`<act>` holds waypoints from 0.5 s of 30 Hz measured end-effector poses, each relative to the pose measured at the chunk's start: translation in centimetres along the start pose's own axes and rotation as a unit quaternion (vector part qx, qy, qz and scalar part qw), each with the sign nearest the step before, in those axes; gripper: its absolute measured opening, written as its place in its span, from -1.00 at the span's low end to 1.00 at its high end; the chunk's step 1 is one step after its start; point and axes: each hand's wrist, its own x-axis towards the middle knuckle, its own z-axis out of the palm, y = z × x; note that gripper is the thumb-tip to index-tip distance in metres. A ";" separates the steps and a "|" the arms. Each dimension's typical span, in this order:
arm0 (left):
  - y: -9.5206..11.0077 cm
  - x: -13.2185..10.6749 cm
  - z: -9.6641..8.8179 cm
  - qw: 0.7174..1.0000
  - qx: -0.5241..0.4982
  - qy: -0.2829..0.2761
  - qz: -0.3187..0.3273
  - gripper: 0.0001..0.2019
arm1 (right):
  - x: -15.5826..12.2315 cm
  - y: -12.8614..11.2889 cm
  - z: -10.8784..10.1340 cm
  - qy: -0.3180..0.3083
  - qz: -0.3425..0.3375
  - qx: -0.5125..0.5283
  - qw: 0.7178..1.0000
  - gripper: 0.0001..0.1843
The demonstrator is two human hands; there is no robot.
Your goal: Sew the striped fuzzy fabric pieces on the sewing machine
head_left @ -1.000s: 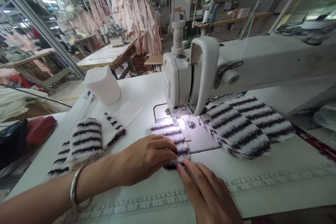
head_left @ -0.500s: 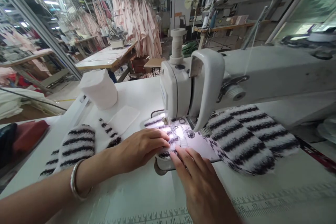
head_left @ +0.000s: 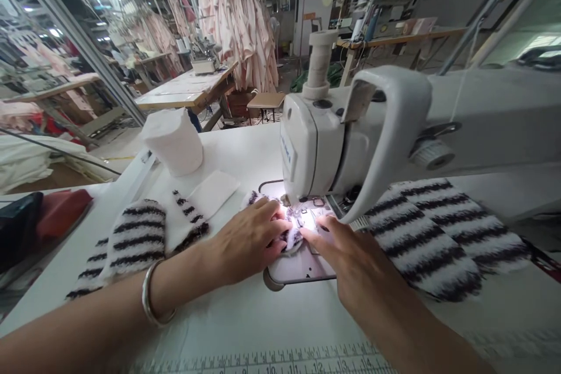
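Note:
A fuzzy black-and-white striped fabric piece (head_left: pixel 290 239) lies under the needle area of a white sewing machine (head_left: pixel 307 146), lit by its lamp. My left hand (head_left: pixel 252 236) is closed over this piece with bent fingers, left of the needle, and covers much of it. On the right, my right hand (head_left: pixel 350 251) has thumb and forefinger apart. One fingertip touches the edge of the fabric, the other rests by the metal plate (head_left: pixel 302 273). Its remaining fingers are partly hidden.
Striped mitten-shaped pieces (head_left: pixel 138 234) and a narrow striped piece (head_left: pixel 193 219) lie left. Larger striped pieces (head_left: pixel 429 234) lie right, beside the machine. A white stack (head_left: pixel 173 143) and a flat white piece (head_left: pixel 214 193) sit behind. A ruler strip (head_left: pixel 302 359) runs along the front.
My right hand has moved up and forward beside the needle area, its fingers bending. My left hand has curled more over the fabric, which now looks bunched. The camera view has shifted slightly.

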 end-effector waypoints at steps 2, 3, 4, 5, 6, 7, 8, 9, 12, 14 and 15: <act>-0.1 0.1 -0.2 1.000 0.005 -0.003 0.010 -0.79 | -0.3 -1.3 0.3 0.037 -0.004 -0.017 0.999 -0.44; -0.2 0.1 -0.4 1.000 0.003 -0.011 0.018 -0.80 | -0.5 -2.3 0.5 0.043 0.006 -0.019 0.999 -0.44; -0.4 0.1 -0.6 0.999 -0.003 -0.020 0.026 -0.80 | -0.8 -3.2 0.9 0.043 0.022 -0.021 0.999 -0.41; -0.6 0.0 -0.9 0.999 -0.012 -0.027 0.034 -0.80 | -1.0 -4.2 1.2 0.043 0.041 -0.028 0.998 -0.37; -0.8 -0.1 -1.1 0.998 -0.024 -0.034 0.039 -0.79 | -1.2 -4.9 1.6 0.045 0.060 -0.037 0.996 -0.34; -1.1 -0.2 -1.3 0.998 -0.037 -0.038 0.042 -0.78 | -1.4 -5.5 1.9 0.045 0.073 -0.046 0.995 -0.31; -1.3 -0.4 -1.4 0.997 -0.049 -0.037 0.043 -0.78 | -1.5 -5.7 2.1 0.046 0.078 -0.054 0.994 -0.31; -1.4 -0.5 -1.5 0.997 -0.058 -0.033 0.045 -0.79 | -1.6 -5.8 2.2 0.050 0.077 -0.059 0.994 -0.33; -1.2 -0.8 -1.1 0.997 -0.069 -0.016 0.040 -0.81 | -1.6 -4.7 1.7 0.039 0.052 -0.043 0.997 -0.39; -0.7 -0.9 -0.8 0.998 -0.062 -0.011 0.026 -0.82 | -1.3 -3.5 1.1 0.033 0.042 -0.019 0.998 -0.43; -0.4 -0.9 -0.6 0.998 -0.056 -0.009 0.019 -0.83 | -1.1 -2.9 0.8 0.026 0.042 -0.003 0.999 -0.45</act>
